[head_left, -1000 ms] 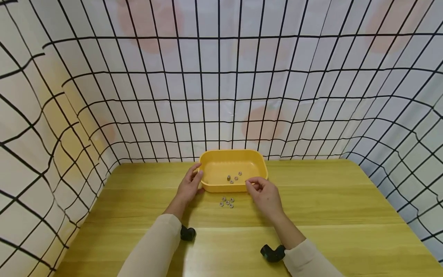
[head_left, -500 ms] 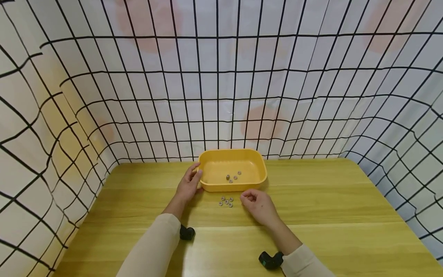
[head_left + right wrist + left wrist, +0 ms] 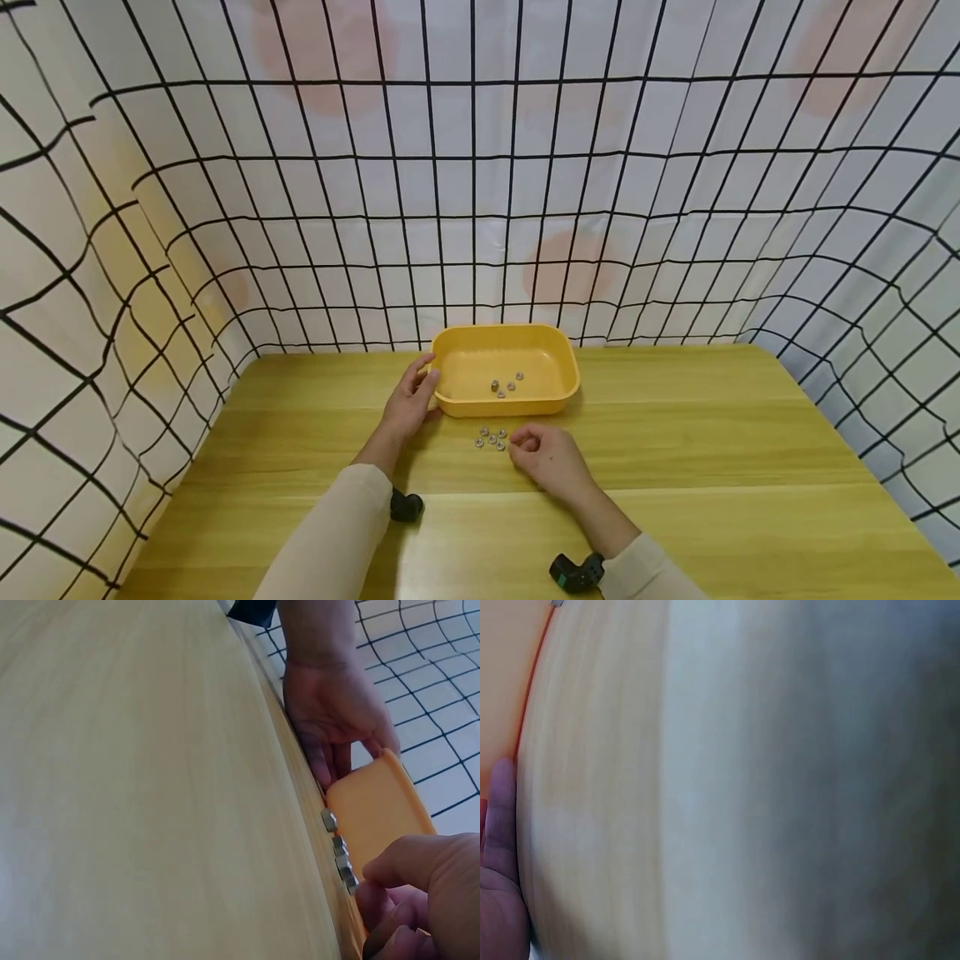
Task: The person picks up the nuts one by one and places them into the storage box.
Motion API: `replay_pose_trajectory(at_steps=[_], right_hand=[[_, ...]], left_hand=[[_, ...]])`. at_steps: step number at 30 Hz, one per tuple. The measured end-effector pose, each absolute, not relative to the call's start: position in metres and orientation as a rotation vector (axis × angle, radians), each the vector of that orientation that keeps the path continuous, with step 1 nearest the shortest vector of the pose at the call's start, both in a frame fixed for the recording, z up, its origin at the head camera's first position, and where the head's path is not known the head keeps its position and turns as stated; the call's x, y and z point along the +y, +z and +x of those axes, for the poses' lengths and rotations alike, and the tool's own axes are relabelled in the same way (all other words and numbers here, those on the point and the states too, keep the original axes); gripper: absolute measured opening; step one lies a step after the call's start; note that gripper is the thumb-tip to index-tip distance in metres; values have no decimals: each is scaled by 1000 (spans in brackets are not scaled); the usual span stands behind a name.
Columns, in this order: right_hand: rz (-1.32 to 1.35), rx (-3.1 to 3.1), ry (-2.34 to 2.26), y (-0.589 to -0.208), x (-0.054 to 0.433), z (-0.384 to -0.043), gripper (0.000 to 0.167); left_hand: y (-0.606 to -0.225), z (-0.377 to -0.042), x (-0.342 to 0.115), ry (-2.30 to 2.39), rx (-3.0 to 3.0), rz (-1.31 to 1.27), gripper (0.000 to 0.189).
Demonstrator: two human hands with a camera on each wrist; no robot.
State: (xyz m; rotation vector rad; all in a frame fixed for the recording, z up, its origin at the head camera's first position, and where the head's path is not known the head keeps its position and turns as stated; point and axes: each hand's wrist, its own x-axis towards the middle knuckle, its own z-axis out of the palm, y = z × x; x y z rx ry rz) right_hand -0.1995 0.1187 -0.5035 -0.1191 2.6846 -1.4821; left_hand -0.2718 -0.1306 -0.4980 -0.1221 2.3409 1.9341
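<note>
My left hand [image 3: 407,406] rests against the left end of the yellow tray [image 3: 495,409]. In the left wrist view one straight finger [image 3: 501,817] lies along the tray's wall. Several small metal nuts [image 3: 492,438] lie on the table just in front of the tray. My right hand [image 3: 551,461] is right beside them, its fingers bent and thumb and index tips close together, with nothing seen between them. From the right wrist, the fingertips [image 3: 373,874] are right at the nearest nut [image 3: 351,884]. More nuts [image 3: 511,386] lie inside the tray.
The wooden table [image 3: 712,433] extends on both sides of the tray. Behind it hangs a white cloth with a black grid [image 3: 480,183], which also runs along both sides. A black wrist device [image 3: 576,573] sits by the right sleeve, another [image 3: 407,506] by the left.
My right hand has moved from the tray's front right rim down and left to beside the nuts on the table. The left hand and the tray have stayed in place.
</note>
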Motion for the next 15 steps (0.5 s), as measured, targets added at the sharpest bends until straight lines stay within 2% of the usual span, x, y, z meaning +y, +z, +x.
replay_pose_trajectory(at_steps=[15], right_hand=[[-173,2926,-1149,-505,104,-203,9]], left_hand=[[-496,-272,-129,1942,2331,-132,47]])
